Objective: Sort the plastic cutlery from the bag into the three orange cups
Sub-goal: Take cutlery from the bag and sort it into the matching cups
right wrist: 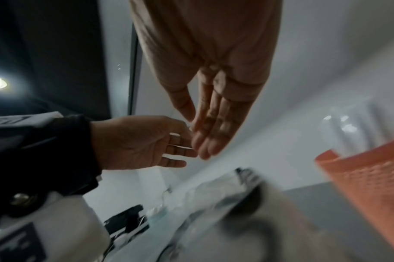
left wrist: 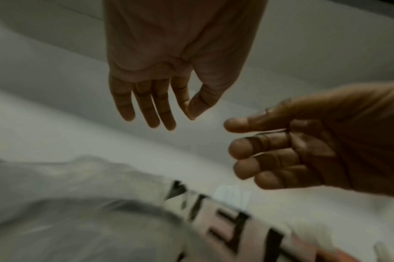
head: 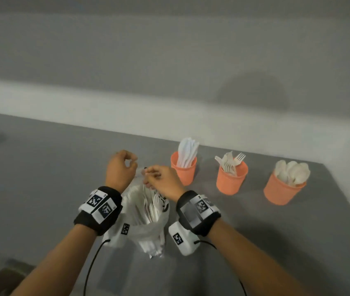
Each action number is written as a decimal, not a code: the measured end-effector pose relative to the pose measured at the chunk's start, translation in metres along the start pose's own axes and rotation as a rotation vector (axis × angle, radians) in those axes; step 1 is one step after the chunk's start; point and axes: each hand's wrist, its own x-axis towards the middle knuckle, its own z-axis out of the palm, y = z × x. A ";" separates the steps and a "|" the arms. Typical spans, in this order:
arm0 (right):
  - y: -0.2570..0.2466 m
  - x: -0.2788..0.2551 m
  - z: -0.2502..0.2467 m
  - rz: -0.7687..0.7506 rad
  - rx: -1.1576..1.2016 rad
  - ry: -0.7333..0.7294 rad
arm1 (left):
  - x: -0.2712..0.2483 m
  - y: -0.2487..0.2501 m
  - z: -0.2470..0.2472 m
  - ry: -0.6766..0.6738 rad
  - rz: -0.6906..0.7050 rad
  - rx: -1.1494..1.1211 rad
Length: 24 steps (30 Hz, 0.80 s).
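A clear plastic bag (head: 144, 218) of white cutlery stands on the grey table between my wrists. My left hand (head: 134, 162) and right hand (head: 148, 174) meet just above it, each pinching the thin film at the bag's mouth. In the left wrist view my left hand (left wrist: 189, 113) has thumb pressed to index finger, with the bag (left wrist: 101, 221) blurred below. In the right wrist view my right hand (right wrist: 192, 122) pinches a faint film edge. To the right stand three orange cups: knives (head: 183, 169), forks (head: 231, 178), spoons (head: 283, 189).
The grey table (head: 41, 178) ends at a white wall ledge (head: 84, 107) behind the cups and at an edge on the right past the spoon cup. The knife cup (right wrist: 370, 186) stands close beside my right hand. Black cables trail from both wrist units.
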 end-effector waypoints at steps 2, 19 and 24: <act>0.005 0.003 0.033 0.063 -0.179 -0.125 | -0.008 -0.033 -0.007 -0.019 -0.089 0.170; 0.067 0.006 0.093 0.556 -0.688 0.011 | -0.036 -0.056 -0.017 -0.494 -0.170 0.151; 0.067 0.014 0.086 0.576 -0.540 0.024 | -0.035 -0.063 -0.024 -0.458 -0.203 0.106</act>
